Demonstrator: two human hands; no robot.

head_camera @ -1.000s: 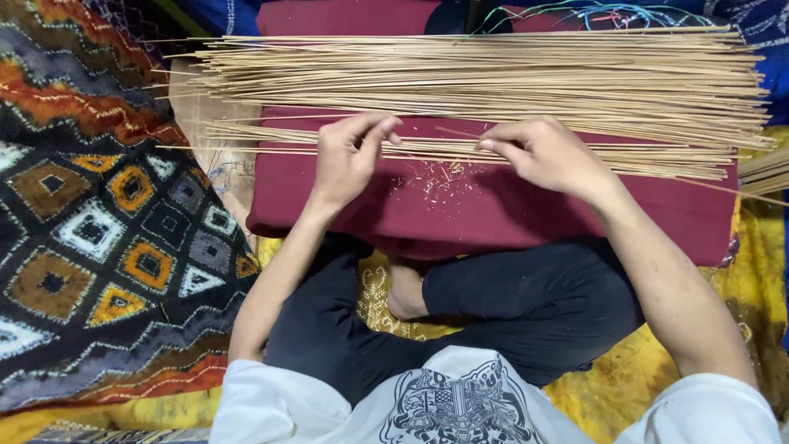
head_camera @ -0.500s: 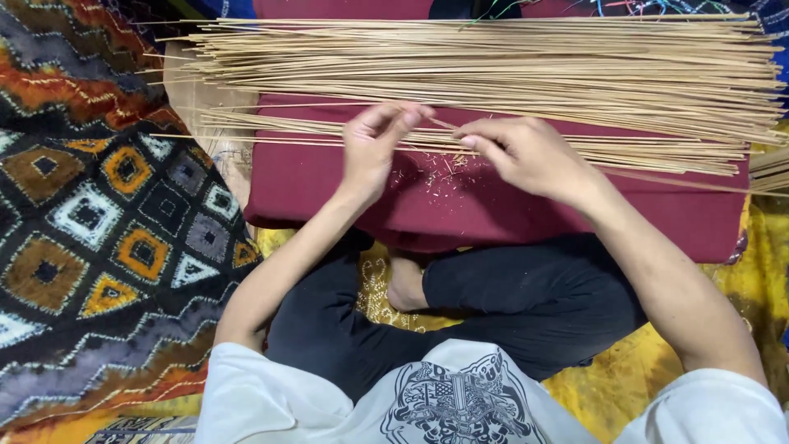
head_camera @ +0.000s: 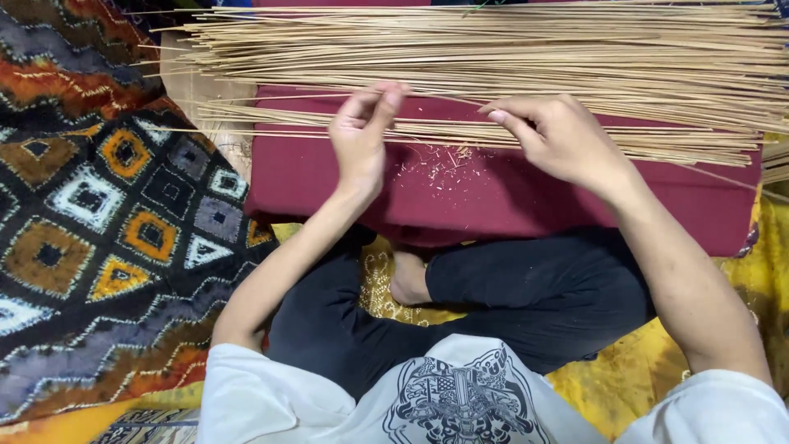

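Hundreds of thin pale bamboo sticks [head_camera: 493,57] lie across the maroon cushion [head_camera: 493,197], upper frame. Left hand [head_camera: 362,140] pinches one stick between thumb and fingertips; right hand [head_camera: 559,136] curls loosely over the near ones. Tug sideways and neighbours roll off, I'd guess.

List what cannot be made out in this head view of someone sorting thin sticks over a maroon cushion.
- Sticks: their right ends run past the frame edge, so their full length is unknown.
- Left hand: fingertips pinch together; whether a stick sits between them is too fine to tell.
- Right hand: curled fingers hide what lies under the palm.
- Maroon cushion: the sticks cover its far edge.
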